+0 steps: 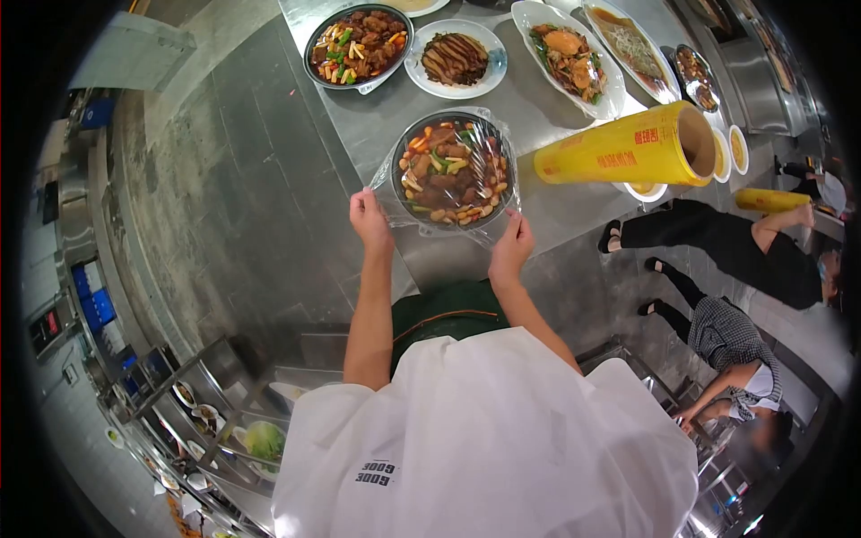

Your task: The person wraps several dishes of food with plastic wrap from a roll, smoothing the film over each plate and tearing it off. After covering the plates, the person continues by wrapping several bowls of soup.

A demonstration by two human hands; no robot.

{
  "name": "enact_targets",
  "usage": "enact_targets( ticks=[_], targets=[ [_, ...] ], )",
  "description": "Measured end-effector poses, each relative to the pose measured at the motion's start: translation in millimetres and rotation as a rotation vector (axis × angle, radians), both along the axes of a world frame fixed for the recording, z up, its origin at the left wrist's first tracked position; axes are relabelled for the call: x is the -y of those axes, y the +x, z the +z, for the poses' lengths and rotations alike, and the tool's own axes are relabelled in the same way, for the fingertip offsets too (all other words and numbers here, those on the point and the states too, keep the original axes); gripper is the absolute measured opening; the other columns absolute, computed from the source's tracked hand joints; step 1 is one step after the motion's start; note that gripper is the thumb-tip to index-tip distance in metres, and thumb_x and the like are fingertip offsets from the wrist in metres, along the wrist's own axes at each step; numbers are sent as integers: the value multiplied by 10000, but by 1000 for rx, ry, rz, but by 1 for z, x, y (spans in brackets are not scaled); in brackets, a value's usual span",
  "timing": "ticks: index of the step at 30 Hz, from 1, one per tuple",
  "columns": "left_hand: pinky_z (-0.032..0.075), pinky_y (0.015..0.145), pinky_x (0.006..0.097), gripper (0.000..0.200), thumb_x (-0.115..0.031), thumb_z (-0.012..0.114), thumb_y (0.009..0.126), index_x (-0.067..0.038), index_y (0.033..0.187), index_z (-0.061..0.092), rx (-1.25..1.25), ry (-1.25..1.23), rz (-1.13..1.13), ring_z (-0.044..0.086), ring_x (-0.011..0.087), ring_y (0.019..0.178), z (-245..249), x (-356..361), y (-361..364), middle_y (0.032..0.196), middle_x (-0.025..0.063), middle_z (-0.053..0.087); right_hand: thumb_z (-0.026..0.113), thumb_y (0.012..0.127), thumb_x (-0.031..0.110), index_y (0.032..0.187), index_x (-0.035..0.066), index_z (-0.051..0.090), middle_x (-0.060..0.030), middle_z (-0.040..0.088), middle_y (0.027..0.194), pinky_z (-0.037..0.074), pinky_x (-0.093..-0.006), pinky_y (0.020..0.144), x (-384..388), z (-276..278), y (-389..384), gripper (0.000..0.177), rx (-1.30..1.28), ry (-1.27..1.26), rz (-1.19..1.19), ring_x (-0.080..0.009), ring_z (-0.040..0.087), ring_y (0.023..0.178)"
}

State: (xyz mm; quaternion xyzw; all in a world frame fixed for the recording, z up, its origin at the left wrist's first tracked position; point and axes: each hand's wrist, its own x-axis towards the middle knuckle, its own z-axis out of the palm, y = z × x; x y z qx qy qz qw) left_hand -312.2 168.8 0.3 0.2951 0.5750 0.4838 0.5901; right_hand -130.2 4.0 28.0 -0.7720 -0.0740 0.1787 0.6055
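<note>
In the head view, a round black bowl (400, 184) of stew sits on the desk (359, 134), straight ahead at twelve o'clock from the midpoint between the two hands, with clear plastic film (491, 170) lying across its top. The left hand (368, 218) is at about eight o'clock of the bowl, pinching one edge of the film; the right hand (511, 238), between four and five o'clock, pinches the other edge. Neither hand visibly grips the bowl itself. The right fingertips are nearer the rim than the left ones, which stand a little farther out, with film stretched across the gap. The bowl is nearly round, its small tabs setting a slight long axis from about one o'clock to seven. A yellow roll (619, 148) lies at three o'clock from the bowl, near but apart from it, its length running roughly nine to three with the open end far off. A plate (413, 75) of sliced meat stands at twelve, another bowl (311, 67) of stew at eleven.
</note>
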Motion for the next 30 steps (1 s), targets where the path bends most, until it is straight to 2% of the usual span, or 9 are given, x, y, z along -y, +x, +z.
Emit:
enact_targets(
  ticks=[1,3,7,9,13,19,24,27,30],
  targets=[
    [287,446,236,226,-238,588,1092,-115,904,564,2,1,-1,373,27,517,-2,0,0,657,-77,439,511,1114,265,1141,-12,718,-15,649,901,465,-271,731,1,4,-3,346,2,1,-1,-85,575,816],
    [281,442,233,226,-243,601,1086,-108,906,576,0,3,25,377,27,511,-4,-1,-1,648,-80,437,506,1118,258,1169,-33,716,-50,703,1033,453,-291,924,4,7,-8,363,-139,-55,9,-115,593,1011],
    [294,486,231,232,-233,607,1082,-95,896,596,-90,-41,8,370,23,559,-13,1,-5,663,-76,435,506,1122,269,1176,-37,716,-63,715,1081,467,-293,932,8,-8,-9,375,-103,-22,-26,-124,608,1022],
    [333,547,252,243,-215,604,1078,-62,889,613,-366,149,-92,383,39,624,-23,1,-9,685,-63,450,504,1125,272,1189,-40,717,-90,727,1135,467,-303,970,9,-15,-5,383,-81,-18,-53,-138,615,1058],
    [364,596,275,248,-198,604,1070,-30,889,611,-553,202,-129,403,56,683,-21,9,-10,713,-57,469,501,1126,271,1210,-46,712,-110,736,1151,477,-311,971,13,-19,-2,389,-54,-70,-31,-146,629,1063],
    [468,613,386,212,-220,602,1058,-37,954,630,-880,260,-180,569,228,621,-23,9,-12,707,93,610,502,1120,282,1201,-50,712,-182,759,1117,518,-351,919,13,-36,2,401,43,-193,26,-240,702,1028],
    [509,675,513,200,-277,551,1060,-92,1025,619,-1254,265,-419,683,433,805,-15,20,4,830,172,695,511,1095,261,1206,18,709,-209,746,1060,538,-426,839,13,-51,2,332,225,-481,118,-379,715,956],
    [514,658,513,168,-235,584,1017,-75,969,587,-1241,329,-479,689,419,779,-19,22,15,836,165,693,477,1086,242,1207,77,697,-205,745,1014,530,-502,782,5,-57,0,299,270,-573,128,-455,689,922],
    [493,677,510,147,-217,597,971,-71,950,589,-1287,435,-415,672,409,770,-44,19,27,803,149,673,491,1066,274,1151,95,652,-197,736,937,503,-544,726,-5,-56,-11,255,233,-729,87,-462,682,865]
  ],
)
